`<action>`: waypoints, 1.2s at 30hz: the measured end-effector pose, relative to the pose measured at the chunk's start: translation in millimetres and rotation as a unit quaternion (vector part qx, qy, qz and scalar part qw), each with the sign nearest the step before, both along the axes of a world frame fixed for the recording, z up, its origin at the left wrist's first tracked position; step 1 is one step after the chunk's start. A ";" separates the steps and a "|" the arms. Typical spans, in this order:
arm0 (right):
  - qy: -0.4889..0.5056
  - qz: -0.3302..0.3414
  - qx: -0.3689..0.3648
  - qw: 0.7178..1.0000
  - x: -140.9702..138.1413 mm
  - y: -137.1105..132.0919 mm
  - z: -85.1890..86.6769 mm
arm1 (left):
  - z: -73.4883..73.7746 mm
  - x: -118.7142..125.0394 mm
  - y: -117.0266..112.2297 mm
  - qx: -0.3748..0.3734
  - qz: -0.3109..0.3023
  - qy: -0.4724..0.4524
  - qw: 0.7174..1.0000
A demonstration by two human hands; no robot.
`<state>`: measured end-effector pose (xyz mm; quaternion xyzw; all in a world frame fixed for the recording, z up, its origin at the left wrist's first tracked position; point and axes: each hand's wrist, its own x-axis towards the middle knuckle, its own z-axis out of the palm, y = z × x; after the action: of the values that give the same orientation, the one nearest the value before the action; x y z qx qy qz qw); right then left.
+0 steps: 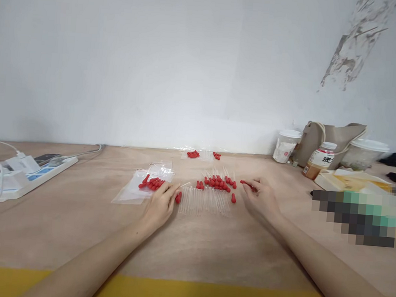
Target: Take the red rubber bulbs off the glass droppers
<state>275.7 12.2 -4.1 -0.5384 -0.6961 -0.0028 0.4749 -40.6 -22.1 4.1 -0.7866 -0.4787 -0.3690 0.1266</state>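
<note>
My left hand (161, 204) is closed at the left end of a row of clear thin tubes (204, 201), with one thin tube (185, 184) sticking out past its fingertips. A red rubber bulb (178, 197) lies right against its fingers; whether they touch it I cannot tell. To the right of the row, my right hand (262, 197) pinches a red rubber bulb (246, 183) between thumb and fingers. Several red bulbs (216, 182) lie heaped behind the row, some with clear tubes pointing away from me. One loose bulb (233, 198) rests near the row's right end.
More bulbs (152, 183) lie on clear plastic bags (129, 192) at left. Another bag (204, 155) with red bulbs is by the wall. A power strip (45, 175) stands far left. Lidded cups, a bottle (319, 160) and a grey bag (310, 143) occupy the back right.
</note>
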 end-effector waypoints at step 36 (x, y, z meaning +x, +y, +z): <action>0.067 -0.031 -0.309 0.948 28.9 29.1 -17.6 | -7.8 10.7 3.4 -0.050 -0.129 -0.013 0.990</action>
<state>304.6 41.3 -21.7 -0.6789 -0.6126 0.2337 0.3305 -29.9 -18.7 -3.7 -0.8421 -0.3927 -0.3683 0.0320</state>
